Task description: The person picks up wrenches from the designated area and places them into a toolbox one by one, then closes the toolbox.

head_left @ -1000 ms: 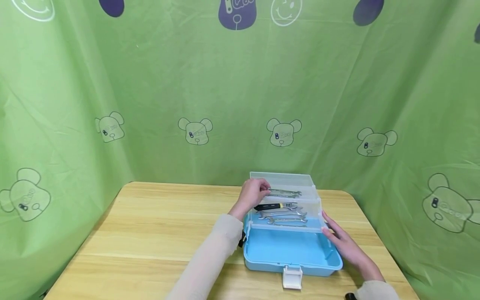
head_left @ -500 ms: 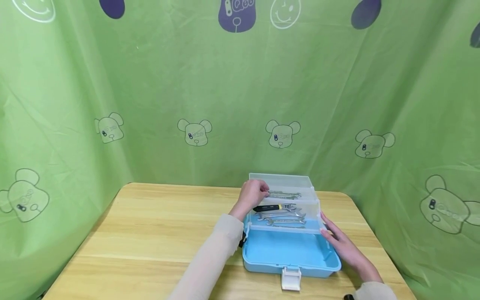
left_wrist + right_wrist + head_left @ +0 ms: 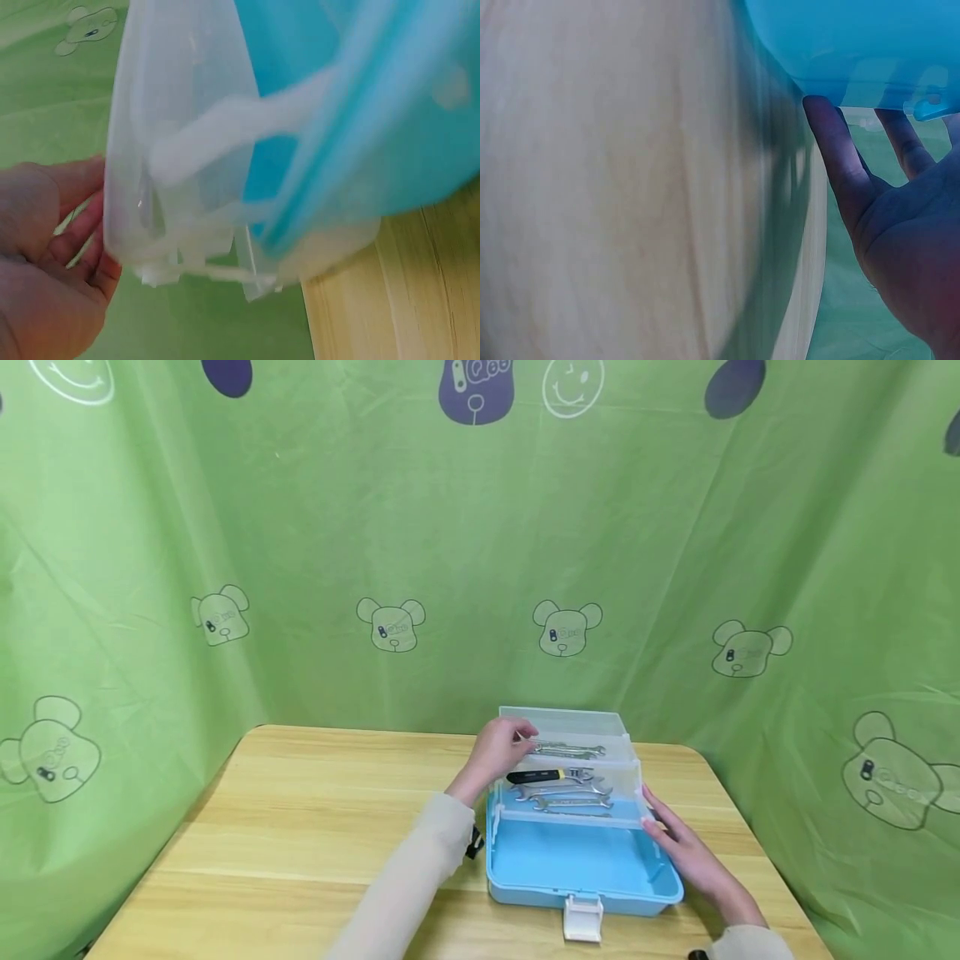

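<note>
A blue toolbox point(image 3: 491, 887) stands unfolded on the table, with two clear trays stepped up behind its lower bin. In the head view my left hand point(image 3: 498, 749) reaches over the left end of the upper tray point(image 3: 626, 750), its fingers curled and pinching one end of a thin wrench point(image 3: 555, 743). The left wrist view has those fingertips behind the tray wall. Beside them lie silver wrenches point(image 3: 573, 751). Below, the lower tray point(image 3: 634, 785) holds a black-handled adjustable wrench point(image 3: 536, 776) and several open-end wrenches point(image 3: 573, 803). My right hand point(image 3: 693, 856) rests straight fingers against the toolbox's right side.
The toolbox's white latch point(image 3: 583, 918) hangs down at its front. Under everything is a wood-grain table point(image 3: 322, 827). A green patterned curtain point(image 3: 465, 543) encloses the back and both sides.
My left hand has shifted slightly left, and its forearm has swung left too. The right hand keeps its place at the toolbox's side, and the toolbox has not moved.
</note>
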Motion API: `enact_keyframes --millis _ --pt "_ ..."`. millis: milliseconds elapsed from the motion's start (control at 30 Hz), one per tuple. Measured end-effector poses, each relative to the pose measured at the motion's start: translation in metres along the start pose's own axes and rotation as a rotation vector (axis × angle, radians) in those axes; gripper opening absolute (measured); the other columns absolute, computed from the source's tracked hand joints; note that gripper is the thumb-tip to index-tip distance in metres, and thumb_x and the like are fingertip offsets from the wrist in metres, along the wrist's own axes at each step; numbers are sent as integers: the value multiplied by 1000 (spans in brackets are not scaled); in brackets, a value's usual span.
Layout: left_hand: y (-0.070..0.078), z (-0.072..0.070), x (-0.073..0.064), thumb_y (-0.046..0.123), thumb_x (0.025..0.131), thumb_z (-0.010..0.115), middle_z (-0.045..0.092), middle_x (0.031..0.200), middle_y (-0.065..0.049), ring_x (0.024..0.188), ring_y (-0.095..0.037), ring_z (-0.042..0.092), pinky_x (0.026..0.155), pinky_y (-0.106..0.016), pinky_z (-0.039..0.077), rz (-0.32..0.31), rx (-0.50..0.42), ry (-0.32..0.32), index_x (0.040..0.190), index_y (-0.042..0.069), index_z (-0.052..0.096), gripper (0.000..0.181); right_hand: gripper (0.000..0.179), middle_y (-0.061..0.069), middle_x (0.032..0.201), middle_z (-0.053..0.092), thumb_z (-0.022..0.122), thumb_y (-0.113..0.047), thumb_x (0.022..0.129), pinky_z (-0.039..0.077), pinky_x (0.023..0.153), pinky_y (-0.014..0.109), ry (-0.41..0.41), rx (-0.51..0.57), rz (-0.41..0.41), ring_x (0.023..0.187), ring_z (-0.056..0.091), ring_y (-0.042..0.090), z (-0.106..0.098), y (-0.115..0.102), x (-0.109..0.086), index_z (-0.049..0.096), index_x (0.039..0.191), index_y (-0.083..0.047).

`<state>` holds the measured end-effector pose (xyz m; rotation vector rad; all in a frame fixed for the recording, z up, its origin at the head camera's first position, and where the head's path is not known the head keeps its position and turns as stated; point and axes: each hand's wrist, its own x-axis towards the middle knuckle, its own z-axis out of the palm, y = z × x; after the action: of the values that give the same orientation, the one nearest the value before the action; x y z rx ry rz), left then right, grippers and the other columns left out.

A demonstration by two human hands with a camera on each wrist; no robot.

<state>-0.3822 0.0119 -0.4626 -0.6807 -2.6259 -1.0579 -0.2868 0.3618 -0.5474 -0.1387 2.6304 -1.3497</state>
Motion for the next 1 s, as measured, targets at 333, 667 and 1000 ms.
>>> enact_keyframes --millis 333,667,1000 --pt "-44 -31 -37 17 100 69 68 130 -13 113 -29 67 97 -41 58 -55 -217 -4 136 5 61 39 73 30 170 -1 41 -49 110 16 112 83 7 -8 -14 150 4 64 0 -8 -1 1 167 -28" --pt "-82 -19 -77 20 104 64 64 136 -20 113 -34 68 94 -46 60 -238 -409 -233 147 1 49 50 71 29 170 -2 41 -48 111 18 112 82 -3 -12 -12 149 5 64 0 -7 1 -1 166 -33" --pt "-87 -6 -69 18 105 60 63 134 -20 106 -39 71 90 -47 62 -294 -478 -212 146 1 50 46 66 37 163 21 37 -45 112 52 102 64 -45 47 -47 139 41 60 -18 -9 0 8 167 -23"
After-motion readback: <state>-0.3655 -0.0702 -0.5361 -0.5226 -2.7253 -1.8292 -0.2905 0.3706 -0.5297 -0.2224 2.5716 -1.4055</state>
